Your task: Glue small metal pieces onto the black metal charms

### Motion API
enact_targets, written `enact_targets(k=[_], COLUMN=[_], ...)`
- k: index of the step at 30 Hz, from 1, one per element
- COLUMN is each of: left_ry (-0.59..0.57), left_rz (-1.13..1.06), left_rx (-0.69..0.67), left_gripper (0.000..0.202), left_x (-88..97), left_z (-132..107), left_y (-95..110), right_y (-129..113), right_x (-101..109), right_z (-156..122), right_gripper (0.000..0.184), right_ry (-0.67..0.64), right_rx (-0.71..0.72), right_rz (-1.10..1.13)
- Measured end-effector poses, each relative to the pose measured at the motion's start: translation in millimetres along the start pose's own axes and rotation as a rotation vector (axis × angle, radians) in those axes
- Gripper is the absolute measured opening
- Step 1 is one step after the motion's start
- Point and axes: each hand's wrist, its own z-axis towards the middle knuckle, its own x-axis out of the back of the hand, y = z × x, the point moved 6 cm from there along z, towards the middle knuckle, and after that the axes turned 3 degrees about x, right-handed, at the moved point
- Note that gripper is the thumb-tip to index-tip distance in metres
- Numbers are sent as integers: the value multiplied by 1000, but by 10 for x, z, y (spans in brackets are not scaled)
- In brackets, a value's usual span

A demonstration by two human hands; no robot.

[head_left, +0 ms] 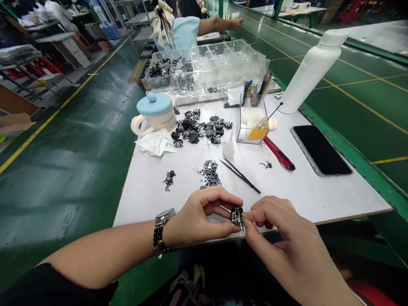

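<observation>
Between the thumb and fingers of my left hand (204, 214) is a small black part with shiny metal pieces (236, 216), held over the table's front edge. The thumb and index finger of my right hand (280, 229) are pinched together against the part's right side. Whatever is between those right fingertips is too small to make out. Just beyond my hands lies a heap of small silvery metal pieces (210, 173). Black tweezers (240, 175) rest to the right of that heap. Farther back, a pile of similar black-and-metal parts (204, 127) is spread on the white tabletop (188, 168).
A lidded mug (159, 117) and crumpled tissue (157, 142) stand at left. At right are a clear tool box (251, 121), red cutter (279, 153), white bottle (310, 70) and phone (321, 150). Compartment trays (219, 63) stand behind, before another person (185, 34).
</observation>
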Motion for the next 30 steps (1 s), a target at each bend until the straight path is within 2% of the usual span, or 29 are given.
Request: enact_targets(k=[7,16,24,30], left_ry=[23,30,-17,-10], left_rz=[15,19,-24,-46], left_rx=[-31,-30,-33,-26], left_gripper=[40,40,42,42], left_x=[17,9,-11,4], left_z=[-5,-7,-34,-26], left_y=[16,17,27,25], right_y=[-4,17,112,267], right_x=[-24,-49,-120,-251], right_z=[-48,-64,-151,-231], right_gripper=[15,15,11,9], right_ry=[68,67,89,36], right_rx=[-46,-88,-185,-398], right_rz=[8,62,327,588])
